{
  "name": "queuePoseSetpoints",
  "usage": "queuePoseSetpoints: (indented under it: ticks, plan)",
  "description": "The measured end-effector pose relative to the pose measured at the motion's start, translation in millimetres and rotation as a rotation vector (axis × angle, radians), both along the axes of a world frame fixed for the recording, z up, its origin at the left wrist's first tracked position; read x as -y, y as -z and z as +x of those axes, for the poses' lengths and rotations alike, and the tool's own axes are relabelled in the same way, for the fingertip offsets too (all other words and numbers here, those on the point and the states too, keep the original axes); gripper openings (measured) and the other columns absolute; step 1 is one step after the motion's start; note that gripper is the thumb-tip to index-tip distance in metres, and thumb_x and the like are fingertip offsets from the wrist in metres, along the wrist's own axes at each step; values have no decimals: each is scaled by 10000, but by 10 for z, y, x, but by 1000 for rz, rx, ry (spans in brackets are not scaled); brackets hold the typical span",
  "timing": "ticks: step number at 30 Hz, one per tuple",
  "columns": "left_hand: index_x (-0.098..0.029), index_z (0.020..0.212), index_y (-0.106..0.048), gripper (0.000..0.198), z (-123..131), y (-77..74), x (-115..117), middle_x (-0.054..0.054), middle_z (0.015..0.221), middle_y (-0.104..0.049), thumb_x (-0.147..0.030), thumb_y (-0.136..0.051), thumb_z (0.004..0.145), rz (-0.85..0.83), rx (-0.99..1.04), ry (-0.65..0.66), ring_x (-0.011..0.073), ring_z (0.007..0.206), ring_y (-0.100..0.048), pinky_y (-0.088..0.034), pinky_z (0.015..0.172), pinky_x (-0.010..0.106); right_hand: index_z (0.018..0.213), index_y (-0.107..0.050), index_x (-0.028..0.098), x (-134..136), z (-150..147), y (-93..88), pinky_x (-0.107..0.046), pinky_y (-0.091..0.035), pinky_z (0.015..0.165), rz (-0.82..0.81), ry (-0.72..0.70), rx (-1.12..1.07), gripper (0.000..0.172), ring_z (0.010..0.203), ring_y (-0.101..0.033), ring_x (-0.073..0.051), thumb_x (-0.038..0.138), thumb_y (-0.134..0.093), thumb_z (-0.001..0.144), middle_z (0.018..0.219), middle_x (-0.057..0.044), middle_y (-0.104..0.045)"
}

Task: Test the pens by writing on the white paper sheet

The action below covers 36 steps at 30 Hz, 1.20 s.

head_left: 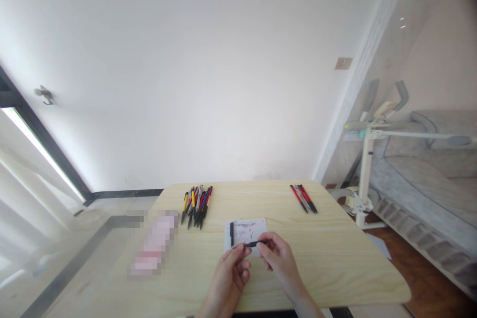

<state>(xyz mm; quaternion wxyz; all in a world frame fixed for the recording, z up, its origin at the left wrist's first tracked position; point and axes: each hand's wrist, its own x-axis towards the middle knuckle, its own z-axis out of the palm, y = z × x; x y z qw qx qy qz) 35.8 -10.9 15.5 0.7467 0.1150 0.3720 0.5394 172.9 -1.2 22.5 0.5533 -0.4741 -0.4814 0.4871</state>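
My left hand [234,264] and my right hand [276,254] meet over a small sheet of paper [261,223] near the front of the table. Between them lies a short, slim black pen [252,244], level with the table. Left thumb and forefinger pinch one end; right fingertips close on the other. Whether it is a whole pen or one part of it, I cannot tell. Grey and reddish marks cover the paper. A second black pen [231,232] rests along the sheet's left edge, its lower end close to my left hand.
A heap of mixed pens [196,206] in yellow, red, blue, grey and black lies at the back left. Several red and grey pens [303,198] lie at the back right. A blurred pink object [156,243] is on the left. Behind the wooden table [335,258] rises a white wall.
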Motion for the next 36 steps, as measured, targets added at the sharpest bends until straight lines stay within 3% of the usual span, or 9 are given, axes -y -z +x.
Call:
queuePoseSetpoints:
  ticks: [36]
  plan:
    - [-100, 801, -596, 45, -81, 35, -30, 40, 648, -681, -116, -611, 761, -84, 52, -40, 73, 437, -604, -485, 393, 141, 769, -597, 174, 42, 44, -114, -175, -351, 336, 6, -6, 13, 289, 403, -425, -82, 423, -673, 642, 512, 35, -506]
